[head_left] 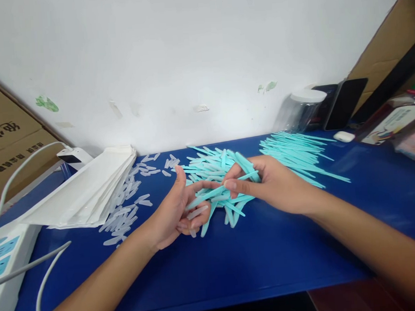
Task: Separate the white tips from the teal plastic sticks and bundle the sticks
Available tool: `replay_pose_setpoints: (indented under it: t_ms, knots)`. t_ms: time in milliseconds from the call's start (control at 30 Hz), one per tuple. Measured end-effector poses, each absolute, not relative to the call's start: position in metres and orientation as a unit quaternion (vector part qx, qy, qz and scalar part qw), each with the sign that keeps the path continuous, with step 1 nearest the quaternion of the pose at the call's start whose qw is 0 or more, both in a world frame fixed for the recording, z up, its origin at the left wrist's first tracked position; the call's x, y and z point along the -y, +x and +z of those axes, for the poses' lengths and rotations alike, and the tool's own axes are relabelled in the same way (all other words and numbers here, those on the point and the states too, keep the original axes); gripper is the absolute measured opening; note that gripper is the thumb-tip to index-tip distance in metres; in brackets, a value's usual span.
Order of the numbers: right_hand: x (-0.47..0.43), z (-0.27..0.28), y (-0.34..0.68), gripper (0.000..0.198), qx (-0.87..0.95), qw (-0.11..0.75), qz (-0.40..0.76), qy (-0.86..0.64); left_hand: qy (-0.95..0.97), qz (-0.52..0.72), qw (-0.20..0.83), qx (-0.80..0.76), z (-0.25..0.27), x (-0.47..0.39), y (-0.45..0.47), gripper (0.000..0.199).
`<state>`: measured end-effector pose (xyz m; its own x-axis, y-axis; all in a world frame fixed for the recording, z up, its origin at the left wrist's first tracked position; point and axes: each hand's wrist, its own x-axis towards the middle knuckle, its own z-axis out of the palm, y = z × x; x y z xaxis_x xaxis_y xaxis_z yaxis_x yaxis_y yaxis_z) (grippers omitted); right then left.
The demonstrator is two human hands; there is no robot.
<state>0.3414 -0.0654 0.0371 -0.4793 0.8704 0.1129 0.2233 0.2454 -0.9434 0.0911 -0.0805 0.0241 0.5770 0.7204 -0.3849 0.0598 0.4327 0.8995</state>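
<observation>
My left hand (184, 208) is palm up with its fingers curled around a few small translucent plastic sleeves (197, 212); its thumb stands up, apart from them. My right hand (265, 182) grips a small bundle of flat turquoise sticks (245, 166) and pinches one turquoise stick (210, 194) between thumb and fingers. That stick's other end lies over my left fingers; whether a sleeve is on it I cannot tell. Beneath and behind both hands spreads a loose pile of turquoise sticks (208, 162), partly covered by them.
Loose translucent sleeves (122, 219) lie left of my hands, beside a stack of white paper bags (86, 191). More turquoise sticks (291, 152) fan out at the right. A clear jar (301, 110), a phone (345, 102) and a bottle (391, 118) stand behind. A power strip (10, 266) with cables lies left.
</observation>
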Motion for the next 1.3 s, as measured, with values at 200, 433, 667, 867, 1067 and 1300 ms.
replay_pose_setpoints:
  t_ms: [200, 433, 667, 867, 1067, 1300]
  knots:
    - [0.053, 0.039, 0.354, 0.036, 0.702, 0.376, 0.436, -0.42, 0.443, 0.305, 0.724, -0.432, 0.019, 0.075, 0.09, 0.048]
    - [0.046, 0.033, 0.356, 0.046, 0.658, 0.409, 0.428, -0.466, 0.4, 0.426, 0.66, -0.471, 0.019, 0.069, 0.087, 0.024]
    - [0.034, 0.023, 0.358, 0.049, 0.654, 0.419, 0.378, -0.504, 0.44, 0.468, 0.59, -0.489, 0.022, 0.071, 0.091, 0.03]
    - [0.031, 0.022, 0.358, 0.036, 0.729, 0.373, 0.266, -0.509, 0.496, 0.452, 0.578, -0.465, 0.021, 0.072, 0.089, 0.036]
    - [0.031, 0.018, 0.365, 0.034, 0.783, 0.357, 0.149, -0.487, 0.512, 0.458, 0.55, -0.475, 0.018, 0.072, 0.09, 0.037]
    - [0.048, 0.029, 0.355, 0.045, 0.841, 0.278, 0.282, -0.368, 0.471, 0.492, 0.54, -0.495, 0.019, 0.071, 0.092, 0.045]
